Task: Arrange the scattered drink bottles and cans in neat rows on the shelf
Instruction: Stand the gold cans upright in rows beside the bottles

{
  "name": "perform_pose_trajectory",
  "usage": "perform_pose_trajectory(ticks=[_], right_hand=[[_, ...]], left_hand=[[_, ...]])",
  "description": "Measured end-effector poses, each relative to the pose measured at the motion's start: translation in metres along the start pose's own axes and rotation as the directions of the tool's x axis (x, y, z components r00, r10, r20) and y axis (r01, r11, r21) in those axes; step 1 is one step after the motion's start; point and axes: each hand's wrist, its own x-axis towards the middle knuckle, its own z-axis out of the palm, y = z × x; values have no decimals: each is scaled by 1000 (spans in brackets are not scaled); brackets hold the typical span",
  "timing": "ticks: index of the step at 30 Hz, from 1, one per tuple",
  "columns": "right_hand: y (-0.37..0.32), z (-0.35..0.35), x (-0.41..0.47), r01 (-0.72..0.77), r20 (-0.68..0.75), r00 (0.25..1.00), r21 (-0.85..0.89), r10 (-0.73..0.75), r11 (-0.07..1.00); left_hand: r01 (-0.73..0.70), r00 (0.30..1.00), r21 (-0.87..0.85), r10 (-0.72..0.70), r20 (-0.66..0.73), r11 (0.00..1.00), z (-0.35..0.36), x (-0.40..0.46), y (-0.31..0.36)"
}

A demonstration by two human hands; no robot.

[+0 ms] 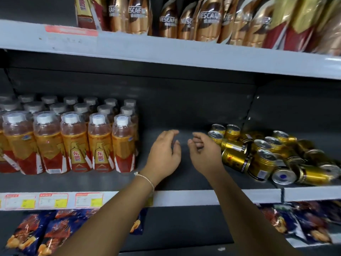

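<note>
We see the left hand [164,152] and the right hand [203,154] reaching side by side over the bare middle stretch of the dark shelf [184,178], palms turned toward each other, fingers loosely curled; each grip is relaxed and holds nothing. Whether the fingertips touch the shelf floor we cannot tell. A thin bracelet [147,180] circles the left wrist. Just right of the right hand lies a jumbled heap of gold cans [263,156], most tipped on their sides. To the left, well apart from the left hand, orange drink bottles [73,137] with white caps stand upright in tidy rows. Price tags [53,200] line the shelf edge, coffee bottles [203,21] stand on the shelf above, and snack bags [36,235] lie below.
</note>
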Motion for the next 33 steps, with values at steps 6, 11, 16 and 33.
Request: perform_pose_trajectory(ticks=[6, 11, 16, 33], right_hand=[[42, -39, 25, -34, -53, 998, -11, 34, 999], [77, -56, 46, -85, -38, 996, -92, 82, 992], [102, -58, 59, -85, 48, 994, -165, 94, 983], [110, -27, 82, -54, 10, 998, -480, 67, 876]], left_hand=[[30, 999, -69, -28, 41, 997, 57, 22, 21], [101, 989, -115, -87, 117, 988, 95, 36, 23], [239, 954, -118, -210, 213, 964, 122, 41, 12], [370, 855, -19, -333, 398, 929, 129, 48, -40]])
